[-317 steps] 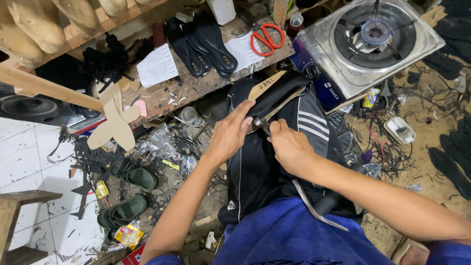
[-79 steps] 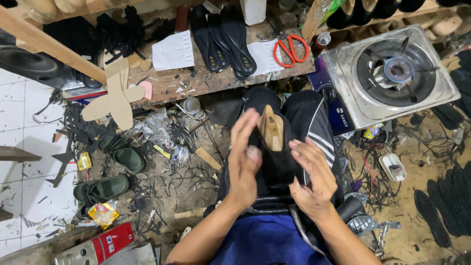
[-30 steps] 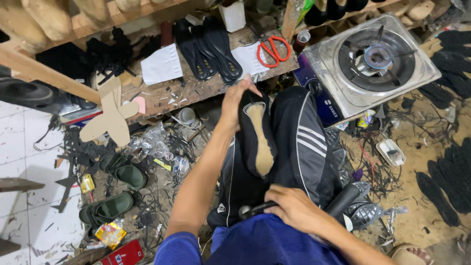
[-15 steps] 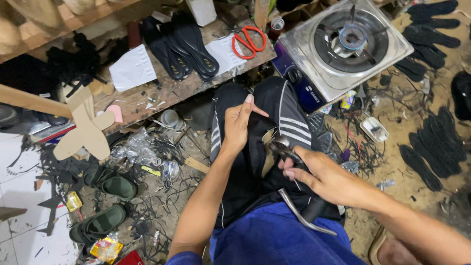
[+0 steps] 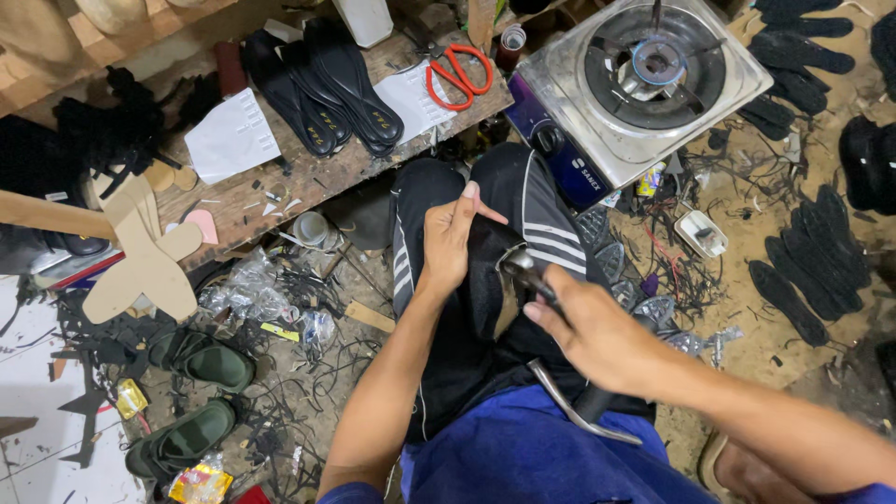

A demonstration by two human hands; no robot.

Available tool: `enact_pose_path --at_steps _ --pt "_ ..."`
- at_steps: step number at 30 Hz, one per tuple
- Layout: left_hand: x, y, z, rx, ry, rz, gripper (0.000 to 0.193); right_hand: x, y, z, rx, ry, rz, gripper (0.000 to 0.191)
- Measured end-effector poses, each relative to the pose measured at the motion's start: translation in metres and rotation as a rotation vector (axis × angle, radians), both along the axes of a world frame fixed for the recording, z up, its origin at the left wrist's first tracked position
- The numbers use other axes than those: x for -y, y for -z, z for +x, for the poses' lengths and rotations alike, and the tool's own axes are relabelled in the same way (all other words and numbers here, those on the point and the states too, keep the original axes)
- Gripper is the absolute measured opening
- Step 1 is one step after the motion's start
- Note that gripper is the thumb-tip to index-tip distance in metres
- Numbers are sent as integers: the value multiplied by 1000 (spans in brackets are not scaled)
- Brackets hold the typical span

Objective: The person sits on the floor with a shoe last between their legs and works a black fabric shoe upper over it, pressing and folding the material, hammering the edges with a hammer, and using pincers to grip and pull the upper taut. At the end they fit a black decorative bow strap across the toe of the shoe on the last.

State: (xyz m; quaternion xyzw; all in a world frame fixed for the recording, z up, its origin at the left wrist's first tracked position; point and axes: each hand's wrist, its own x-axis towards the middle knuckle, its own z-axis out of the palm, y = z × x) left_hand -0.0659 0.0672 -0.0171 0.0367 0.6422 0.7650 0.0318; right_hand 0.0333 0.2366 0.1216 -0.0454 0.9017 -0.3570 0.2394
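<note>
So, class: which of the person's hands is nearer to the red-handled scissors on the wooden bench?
Left. The left hand lies below the scissors, resting on black material; the right hand is lower and further right, gripping pliers.

A worn wooden workbench (image 5: 327,173) ran across the top, carrying black insoles (image 5: 322,89), red-handled scissors (image 5: 459,75) and white paper sheets (image 5: 229,140). Beside it sat a steel single-burner gas stove (image 5: 653,79). The dirt floor (image 5: 747,280) was littered with black offcuts, plastic wrap and green sandals (image 5: 191,401). White tiles (image 5: 37,448) showed at lower left.
</note>
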Motion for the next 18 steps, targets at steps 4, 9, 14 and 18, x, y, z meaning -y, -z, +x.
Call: enact_pose_path --at_steps 4,9,14,18 --pt "7 5 -5 -16 -13 13 63 3 31 4 -304 -84 -121 24" --pt "4 1 5 35 -8 24 61 -14 30 5 -201 -139 -112 23" --pt "-1 2 13 63 19 33 59 -26 2 -6 110 -104 -7 22" --pt "2 24 0 -75 77 72 60 -17 16 -7 100 -68 29 22"
